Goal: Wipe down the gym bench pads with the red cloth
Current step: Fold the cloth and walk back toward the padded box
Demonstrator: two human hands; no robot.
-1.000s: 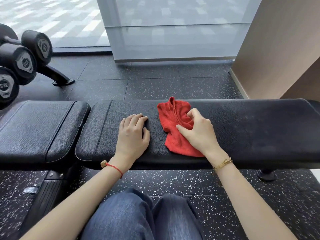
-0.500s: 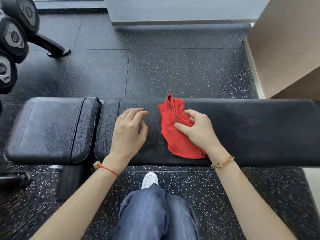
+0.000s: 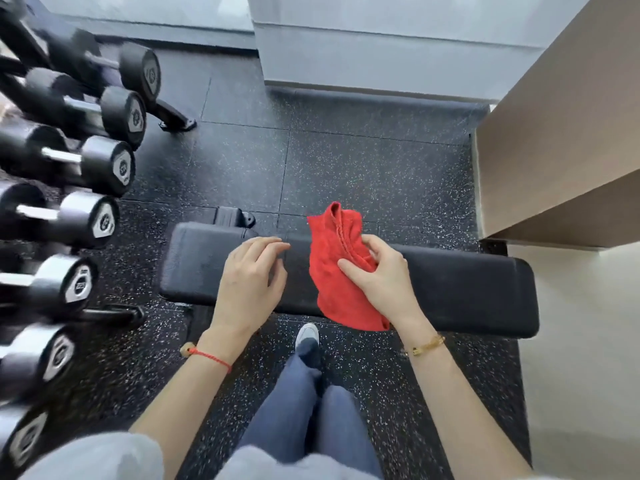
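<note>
A rack of black dumbbells [image 3: 69, 174] stands on the left on a dark speckled floor [image 3: 363, 168], a tan wall [image 3: 561, 133] is on the right, a grey glass panel [image 3: 381, 43] is at the back, and blue jeans [image 3: 301, 410] and a white shoe [image 3: 307, 333] show below.

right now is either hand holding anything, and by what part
The right hand grips the red cloth at its bunched right side. The left hand holds nothing.
</note>
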